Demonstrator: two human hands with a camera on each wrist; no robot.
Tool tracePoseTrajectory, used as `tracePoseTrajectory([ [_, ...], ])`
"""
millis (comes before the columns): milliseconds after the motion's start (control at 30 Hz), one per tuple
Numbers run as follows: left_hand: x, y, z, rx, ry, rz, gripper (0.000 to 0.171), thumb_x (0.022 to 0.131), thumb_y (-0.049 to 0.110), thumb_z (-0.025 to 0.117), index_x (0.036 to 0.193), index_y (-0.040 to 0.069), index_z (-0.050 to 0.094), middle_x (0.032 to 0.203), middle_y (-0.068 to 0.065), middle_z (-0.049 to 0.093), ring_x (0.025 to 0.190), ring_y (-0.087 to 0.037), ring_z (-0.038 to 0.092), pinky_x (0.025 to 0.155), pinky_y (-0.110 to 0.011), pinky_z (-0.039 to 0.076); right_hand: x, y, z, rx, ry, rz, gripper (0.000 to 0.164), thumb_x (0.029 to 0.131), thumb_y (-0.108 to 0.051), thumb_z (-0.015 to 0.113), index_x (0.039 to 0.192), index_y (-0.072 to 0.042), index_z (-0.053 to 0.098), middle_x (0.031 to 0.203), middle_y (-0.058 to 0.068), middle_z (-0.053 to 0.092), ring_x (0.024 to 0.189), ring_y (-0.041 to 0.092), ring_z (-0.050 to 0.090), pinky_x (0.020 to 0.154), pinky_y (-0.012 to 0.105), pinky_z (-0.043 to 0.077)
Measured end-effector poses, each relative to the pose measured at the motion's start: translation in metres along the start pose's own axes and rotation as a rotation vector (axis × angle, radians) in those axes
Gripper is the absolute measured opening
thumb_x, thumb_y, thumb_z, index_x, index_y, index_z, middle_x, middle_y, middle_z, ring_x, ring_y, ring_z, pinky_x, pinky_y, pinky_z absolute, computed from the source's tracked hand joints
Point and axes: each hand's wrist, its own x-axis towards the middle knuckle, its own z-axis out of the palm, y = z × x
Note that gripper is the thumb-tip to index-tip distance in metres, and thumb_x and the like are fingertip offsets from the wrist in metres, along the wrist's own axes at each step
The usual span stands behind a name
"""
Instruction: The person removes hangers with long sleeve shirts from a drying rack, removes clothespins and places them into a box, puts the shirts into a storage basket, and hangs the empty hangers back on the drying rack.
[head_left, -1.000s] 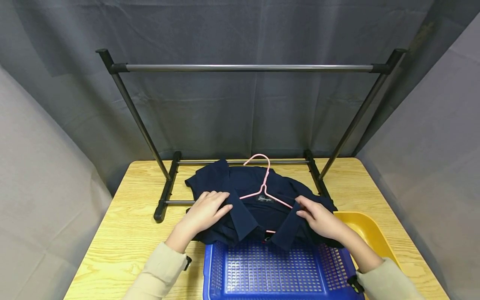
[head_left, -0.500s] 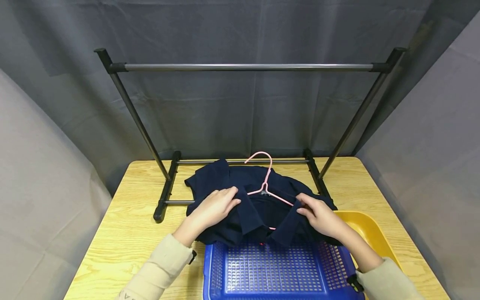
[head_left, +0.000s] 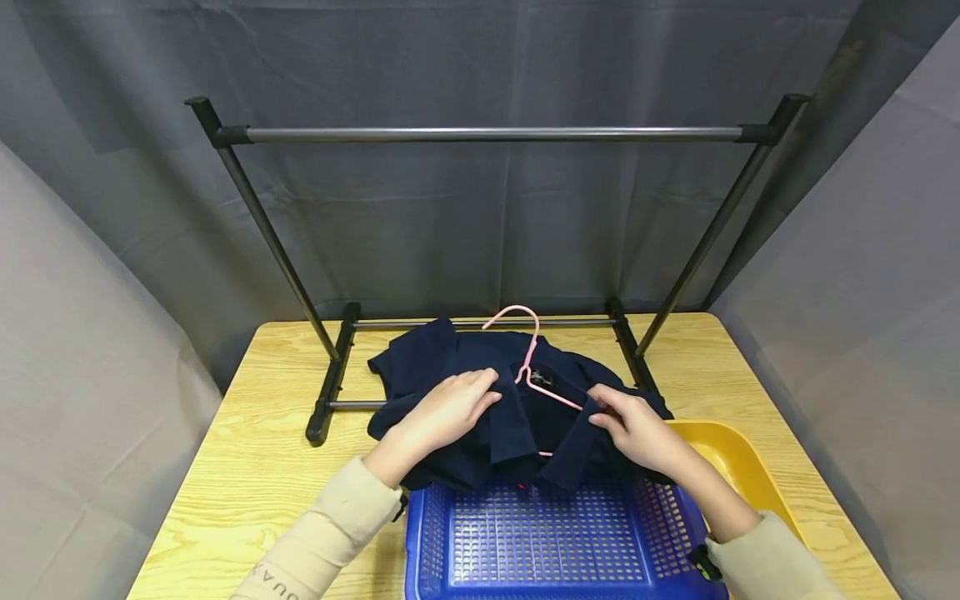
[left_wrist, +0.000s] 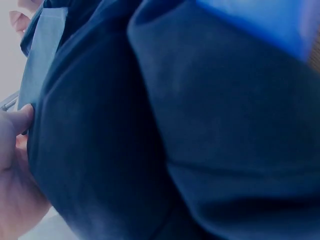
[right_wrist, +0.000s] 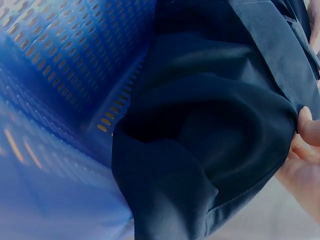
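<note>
A dark navy collared shirt [head_left: 465,442] lies bunched across the back of a blue basket and the rack's base. Through its neck opening rises a pink clothes hanger [head_left: 529,358], hook upward; the left arm of the hanger is hidden under the cloth. My left hand [head_left: 450,410] pinches the left side of the collar between thumb and fingers, as the left wrist view also shows at the collar edge [left_wrist: 42,60]. On the other side, my right hand [head_left: 637,429] pinches the right collar flap beside the hanger's right arm.
The blue perforated basket [head_left: 551,583] stands at the table's front. A yellow container [head_left: 738,458] sits to its right, partly hidden by my right forearm. Behind the shirt stands a metal rack with a horizontal bar [head_left: 495,135]. Grey curtains surround the wooden table [head_left: 262,467].
My left hand has moved right with the left collar side, covering more of the hanger's left arm. The neck opening has narrowed. My right hand keeps nearly the same place.
</note>
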Motion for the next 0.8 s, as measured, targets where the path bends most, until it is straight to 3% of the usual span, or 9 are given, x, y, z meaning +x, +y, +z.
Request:
tracePoseTrajectory([
  [533, 0.004, 0.008, 0.003, -0.015, 0.077, 0.004, 0.011, 0.094, 0.02, 0.05, 0.097, 0.009, 0.05, 0.081, -0.001, 0.055, 0.075, -0.017, 0.055, 0.069, -0.029, 0.046, 0.001, -0.003, -0.001, 0.012, 0.007, 0.029, 0.02, 0.08, 0.006, 0.063, 0.091, -0.009, 0.056, 0.069, -0.008, 0.048, 0.06, 0.004, 0.042, 0.054, 0.021, 0.039],
  [667, 0.004, 0.009, 0.004, -0.002, 0.103, 0.007, 0.012, 0.094, 0.019, 0.051, 0.1, 0.009, 0.051, 0.086, -0.003, 0.059, 0.078, -0.018, 0.059, 0.071, -0.03, 0.048, 0.001, -0.006, -0.007, 0.008, -0.042, 0.079, 0.017, 0.082, -0.003, 0.064, 0.099, -0.004, 0.06, 0.078, -0.004, 0.059, 0.066, 0.006, 0.051, 0.06, 0.024, 0.046],
  [800, 0.004, 0.011, 0.005, 0.01, 0.14, 0.021, 0.011, 0.093, 0.019, 0.052, 0.099, 0.009, 0.052, 0.087, -0.003, 0.061, 0.079, -0.018, 0.06, 0.071, -0.03, 0.049, 0.004, -0.013, -0.012, 0.01, -0.072, 0.166, 0.03, 0.085, -0.019, 0.065, 0.107, -0.001, 0.06, 0.082, 0.0, 0.063, 0.07, 0.009, 0.056, 0.063, 0.026, 0.049],
])
